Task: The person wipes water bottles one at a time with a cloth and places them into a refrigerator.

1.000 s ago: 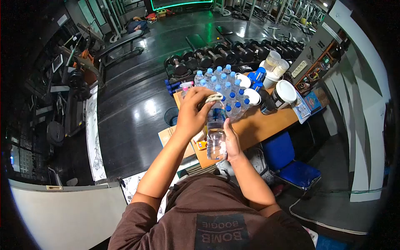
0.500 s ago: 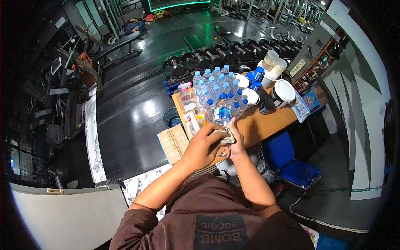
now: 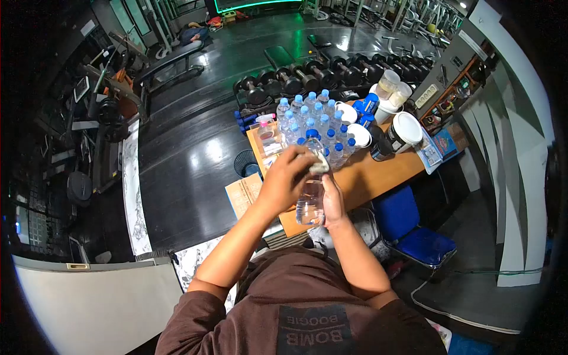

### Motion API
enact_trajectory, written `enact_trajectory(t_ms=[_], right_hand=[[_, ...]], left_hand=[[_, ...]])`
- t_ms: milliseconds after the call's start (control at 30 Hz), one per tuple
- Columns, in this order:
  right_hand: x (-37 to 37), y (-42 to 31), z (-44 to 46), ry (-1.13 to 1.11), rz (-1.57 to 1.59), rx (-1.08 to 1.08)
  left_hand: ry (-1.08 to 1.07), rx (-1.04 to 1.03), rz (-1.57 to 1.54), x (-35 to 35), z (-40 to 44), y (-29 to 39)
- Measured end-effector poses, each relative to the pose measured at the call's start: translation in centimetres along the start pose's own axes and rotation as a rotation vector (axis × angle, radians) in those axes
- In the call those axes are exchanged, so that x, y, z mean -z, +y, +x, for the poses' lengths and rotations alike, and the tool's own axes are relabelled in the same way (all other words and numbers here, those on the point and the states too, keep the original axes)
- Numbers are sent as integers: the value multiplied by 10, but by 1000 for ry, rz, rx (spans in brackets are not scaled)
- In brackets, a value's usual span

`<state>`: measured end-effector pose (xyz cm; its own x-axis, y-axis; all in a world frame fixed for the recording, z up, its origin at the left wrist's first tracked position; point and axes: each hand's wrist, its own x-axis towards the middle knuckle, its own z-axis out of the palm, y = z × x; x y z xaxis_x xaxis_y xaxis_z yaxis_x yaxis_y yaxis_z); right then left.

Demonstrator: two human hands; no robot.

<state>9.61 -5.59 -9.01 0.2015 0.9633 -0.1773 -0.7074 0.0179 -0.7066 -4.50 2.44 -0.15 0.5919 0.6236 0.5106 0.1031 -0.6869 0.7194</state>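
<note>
A large clear water bottle [image 3: 310, 204] with a blue cap is held upright in front of me, over the near edge of the table. My right hand [image 3: 333, 201] is closed round its right side. My left hand [image 3: 288, 176] is closed on a pale cloth [image 3: 319, 164], which presses against the bottle's upper part. This hand and the cloth hide most of the label. Just beyond, several smaller water bottles [image 3: 307, 121] with blue caps stand close together.
White tubs [image 3: 407, 128] and dark jars stand on the wooden table [image 3: 370, 176], right of the bottles. A cardboard box [image 3: 241, 196] and a dark bin [image 3: 245, 163] are at left. A blue chair [image 3: 408, 225] is at right; dumbbells [image 3: 322, 76] line a rack behind.
My left hand and the cloth have moved up the bottle, from its lower part to near its top. The lower part now shows, and the label is mostly covered.
</note>
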Motion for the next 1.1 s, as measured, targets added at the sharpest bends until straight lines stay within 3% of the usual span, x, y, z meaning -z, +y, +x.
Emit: enact_trajectory(t_ms=[33,67,167,400,633,700,867,967,1033,1100], right_hand=[[2,-2,2,-26,44,28],[9,-13,-1,-141,150,-94],[22,-10,10,-13,38,-25],[4,-19,10,-26,104,-68],[9,-8,11,-120,151,-96],[11,-9,14,42,-19,6],[3,-30,16,33,-99,-2],[7,-31,22,38,-130,16],[-3,-37,16,68,-140,9],[1,-34,19,104,-43,-85]], left_hand=[[-31,-1,3,-3,-8,6],[-45,-15,18,-5,-17,14],[-61,-29,19,-11,-40,22],[-120,-79,-64,-2,-54,28],[-28,-23,-42,0,-23,6],[-78,-63,7,-5,-30,9],[-178,-64,64,-5,-65,35],[-164,-45,-32,-6,-79,44],[23,-10,-83,-10,-86,42],[69,-62,-28,-16,-88,34]])
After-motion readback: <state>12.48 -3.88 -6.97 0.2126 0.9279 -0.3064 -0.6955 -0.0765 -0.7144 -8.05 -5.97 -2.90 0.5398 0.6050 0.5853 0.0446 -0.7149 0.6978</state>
